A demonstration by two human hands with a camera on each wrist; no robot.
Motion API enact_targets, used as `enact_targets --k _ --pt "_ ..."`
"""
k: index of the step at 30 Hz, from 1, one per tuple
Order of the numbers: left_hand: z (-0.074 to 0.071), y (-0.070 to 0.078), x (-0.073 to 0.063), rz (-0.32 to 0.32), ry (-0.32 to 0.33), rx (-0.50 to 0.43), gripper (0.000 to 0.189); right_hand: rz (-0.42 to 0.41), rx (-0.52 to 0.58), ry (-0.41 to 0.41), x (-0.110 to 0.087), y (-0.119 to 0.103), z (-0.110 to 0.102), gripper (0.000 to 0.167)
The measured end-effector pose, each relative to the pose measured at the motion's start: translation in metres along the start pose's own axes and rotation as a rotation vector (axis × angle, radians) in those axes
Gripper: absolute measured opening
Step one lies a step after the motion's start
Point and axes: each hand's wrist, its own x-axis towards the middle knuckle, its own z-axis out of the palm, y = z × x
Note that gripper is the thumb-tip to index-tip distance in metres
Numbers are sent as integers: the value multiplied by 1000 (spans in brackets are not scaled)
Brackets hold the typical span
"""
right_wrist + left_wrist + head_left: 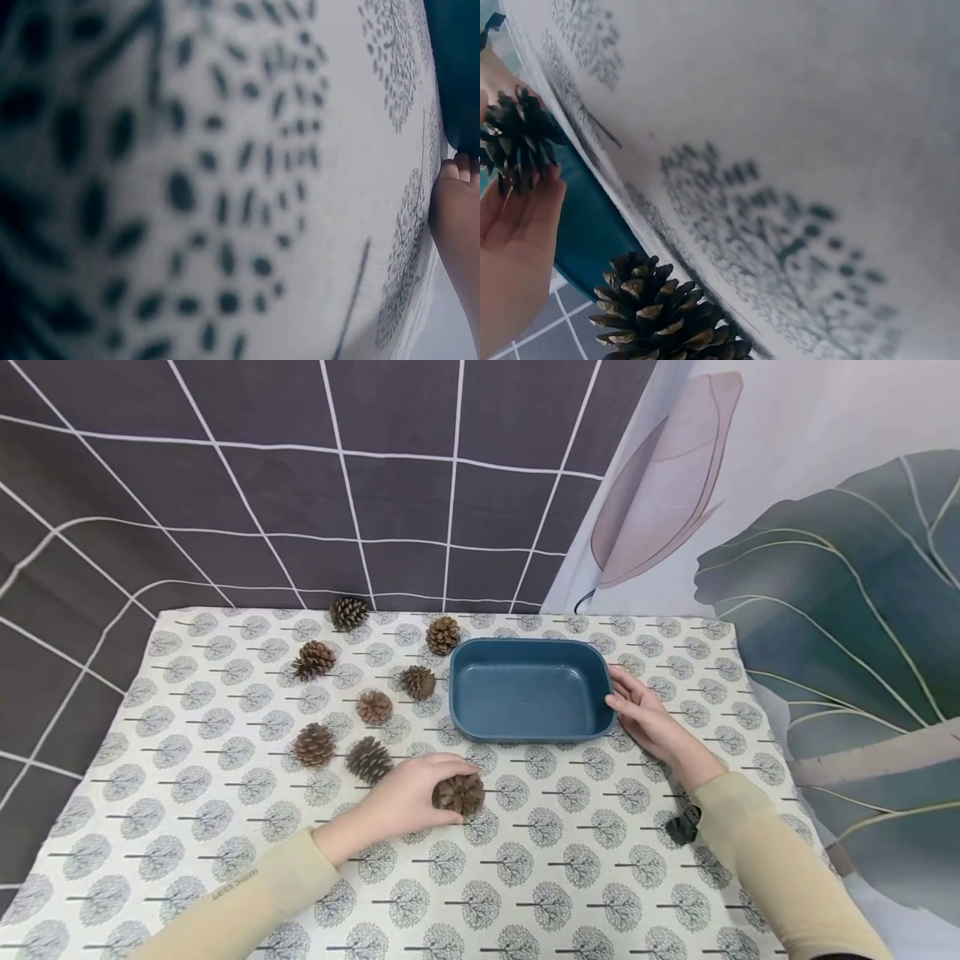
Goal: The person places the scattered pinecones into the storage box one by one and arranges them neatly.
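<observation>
Squeeze gently with your left grip, curled round the cone near the left front corner of the tub, while your right grip, pinching the tub's right end, steadies it.

Both forearms extended forward, left hand gripping with curved fingers, right hand pinching, thumb opposite fingers
</observation>
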Motion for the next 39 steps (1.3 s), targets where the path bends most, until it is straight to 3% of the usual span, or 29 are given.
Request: enact_targets --k 5,11,26,31,39 --pt "-9 3 2 -23 56 -42 67 2 0 -2 1 -1 1 68" --pt "-25 10 11 -7 124 -31 68 0 5 -6 3 0 1 67" --pt "-58 8 54 -4 225 -85 71 -20 21 -35 2 4 -2 68" --pt "-64 1 68 -2 214 -82 69 -37 35 -43 2 4 -3 68" --pt "-66 -11 88 -11 144 -31 69 -32 52 -35 1 4 -2 67"
